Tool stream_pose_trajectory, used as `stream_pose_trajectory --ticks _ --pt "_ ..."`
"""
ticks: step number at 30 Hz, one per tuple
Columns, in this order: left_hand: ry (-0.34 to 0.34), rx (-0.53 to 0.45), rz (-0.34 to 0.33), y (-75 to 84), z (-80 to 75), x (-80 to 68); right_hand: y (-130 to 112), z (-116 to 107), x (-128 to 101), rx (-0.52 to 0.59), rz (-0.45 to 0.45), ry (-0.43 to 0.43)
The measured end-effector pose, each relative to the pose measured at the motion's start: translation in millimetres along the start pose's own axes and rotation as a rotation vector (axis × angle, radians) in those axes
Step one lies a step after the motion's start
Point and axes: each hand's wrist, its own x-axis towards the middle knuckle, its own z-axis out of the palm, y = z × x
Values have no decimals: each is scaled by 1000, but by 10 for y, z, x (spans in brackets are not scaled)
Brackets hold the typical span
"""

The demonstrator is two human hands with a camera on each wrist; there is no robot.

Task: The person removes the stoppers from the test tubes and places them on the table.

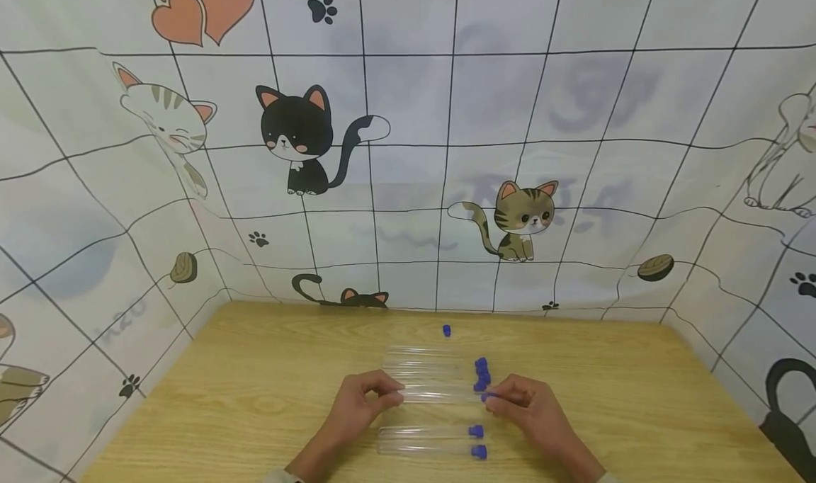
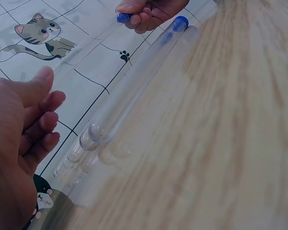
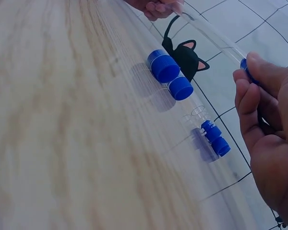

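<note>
While the left hand (image 1: 360, 401) pinches a clear tube (image 1: 440, 396) above the bench (image 1: 268, 370), the right hand's (image 1: 532, 405) fingers pinch a blue cap (image 1: 487, 396) at its other end. Two near tubes (image 1: 427, 432) have caps, so they seem done; the back tubes (image 1: 423, 362) look bare, with loose caps (image 1: 482, 373) close by. The left wrist view shows the held tube lifted; only the head view shows one far cap (image 1: 447, 331).

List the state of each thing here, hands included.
Held tube: raised above the table.
Held cap: at that tube's right end.
Left hand: pinching the held tube.
Right hand: pinching the held cap.
Front tubes: two, lying capped.
Back tubes: lying uncapped.
Loose caps: bunched beside back tubes.
Far cap: alone, off any tube.
Cloth: hanging, creased.
</note>
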Motion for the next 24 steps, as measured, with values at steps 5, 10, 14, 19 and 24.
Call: stream_pose_trajectory --ticks 5,10,14,19,24 --pt "-1 -45 1 5 -14 -16 -16 16 18 11 -22 10" --pt "-18 -91 -6 -13 -33 -27 -34 8 18 16 -31 -14" --pt "-25 -103 3 -43 -45 -33 -44 -2 18 3 -33 -33" --pt "-16 -102 36 -65 -79 -24 -53 21 31 16 -81 -70" --pt "-20 -117 68 -89 -108 -13 -53 42 41 27 -113 -83"
